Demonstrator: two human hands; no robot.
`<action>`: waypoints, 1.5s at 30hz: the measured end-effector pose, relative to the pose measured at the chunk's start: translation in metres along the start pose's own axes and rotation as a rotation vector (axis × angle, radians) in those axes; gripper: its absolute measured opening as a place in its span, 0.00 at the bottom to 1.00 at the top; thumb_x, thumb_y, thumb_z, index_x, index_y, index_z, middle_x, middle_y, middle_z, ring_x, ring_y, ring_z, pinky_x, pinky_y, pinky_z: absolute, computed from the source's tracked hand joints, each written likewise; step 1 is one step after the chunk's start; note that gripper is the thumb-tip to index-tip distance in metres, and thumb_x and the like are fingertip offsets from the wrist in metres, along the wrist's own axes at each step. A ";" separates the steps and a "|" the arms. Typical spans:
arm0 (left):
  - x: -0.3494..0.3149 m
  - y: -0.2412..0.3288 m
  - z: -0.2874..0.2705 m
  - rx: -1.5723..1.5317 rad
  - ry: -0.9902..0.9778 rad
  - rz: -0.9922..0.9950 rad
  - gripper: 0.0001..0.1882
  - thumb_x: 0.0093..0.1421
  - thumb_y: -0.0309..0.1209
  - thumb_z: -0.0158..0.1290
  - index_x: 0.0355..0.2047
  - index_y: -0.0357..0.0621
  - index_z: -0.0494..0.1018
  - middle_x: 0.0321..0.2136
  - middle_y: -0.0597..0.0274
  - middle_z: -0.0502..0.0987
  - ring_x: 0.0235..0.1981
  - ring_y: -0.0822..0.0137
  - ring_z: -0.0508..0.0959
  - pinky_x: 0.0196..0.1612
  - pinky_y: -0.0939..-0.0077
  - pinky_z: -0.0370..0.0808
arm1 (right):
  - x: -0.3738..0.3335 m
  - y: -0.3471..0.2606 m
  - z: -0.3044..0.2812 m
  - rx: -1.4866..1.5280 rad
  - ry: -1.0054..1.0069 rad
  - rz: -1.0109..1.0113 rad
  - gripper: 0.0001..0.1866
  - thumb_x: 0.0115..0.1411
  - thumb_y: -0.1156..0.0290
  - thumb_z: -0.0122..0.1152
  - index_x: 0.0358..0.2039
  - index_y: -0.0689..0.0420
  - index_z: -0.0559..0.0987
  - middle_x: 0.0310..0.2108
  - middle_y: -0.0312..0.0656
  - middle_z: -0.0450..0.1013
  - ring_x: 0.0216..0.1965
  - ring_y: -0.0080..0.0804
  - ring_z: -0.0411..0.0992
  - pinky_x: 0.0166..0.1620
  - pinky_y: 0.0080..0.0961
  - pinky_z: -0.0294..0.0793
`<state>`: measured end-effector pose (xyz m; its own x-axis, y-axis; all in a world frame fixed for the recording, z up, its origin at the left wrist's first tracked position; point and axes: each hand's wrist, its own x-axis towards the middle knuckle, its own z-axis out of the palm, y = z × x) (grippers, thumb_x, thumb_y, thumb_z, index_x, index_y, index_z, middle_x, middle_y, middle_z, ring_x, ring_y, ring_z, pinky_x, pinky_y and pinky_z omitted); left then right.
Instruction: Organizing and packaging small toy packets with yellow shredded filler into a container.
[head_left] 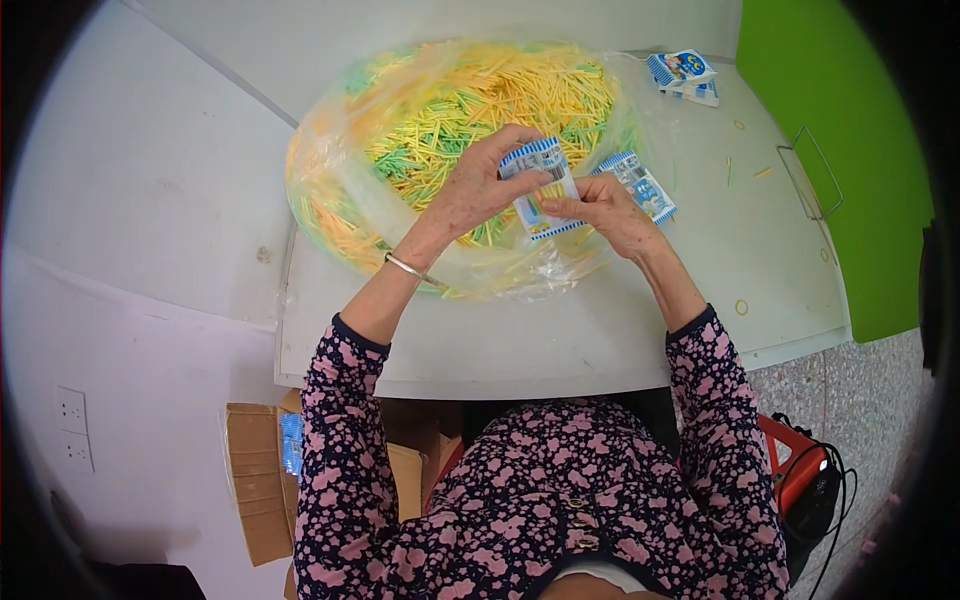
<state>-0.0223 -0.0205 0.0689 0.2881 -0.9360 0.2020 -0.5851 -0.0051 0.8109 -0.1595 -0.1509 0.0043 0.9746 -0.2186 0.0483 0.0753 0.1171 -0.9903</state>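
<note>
Blue-and-white rectangular plastic packet (559,187) pinched in fingers of left hand (482,185) and right hand (612,214), above clear plastic bag (545,272) of thin pastel sticks (440,130); uneven tugging could tear it

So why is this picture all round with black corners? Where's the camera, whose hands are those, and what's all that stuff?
There's no robot here, just a person using two bare hands. The camera is worn on their head and looks down, so you see nearly what they see. Its very wide lens bends straight edges and leaves the corners dark. The flowery sleeves are the person's own.

The left hand and the right hand hold a small blue-and-white packet between them. Another packet is beside the right hand.

On the pale table sits a big clear bag, open and full of thin sticks in yellow, green and orange. More packets lie at the far right.
</note>
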 end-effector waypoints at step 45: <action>-0.020 0.010 0.000 -0.411 0.379 -0.032 0.05 0.58 0.27 0.52 0.33 0.38 0.72 0.25 0.65 0.76 0.26 0.75 0.75 0.30 0.84 0.73 | -0.035 0.032 -0.011 -0.059 -0.113 0.226 0.11 0.55 0.66 0.62 0.33 0.61 0.81 0.27 0.34 0.76 0.26 0.15 0.70 0.31 0.13 0.68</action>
<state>-0.0338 -0.0021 0.0724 0.5978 -0.7450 0.2959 -0.2497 0.1777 0.9519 -0.1933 -0.1502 -0.0305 0.9829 -0.0838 -0.1637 -0.1558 0.0935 -0.9833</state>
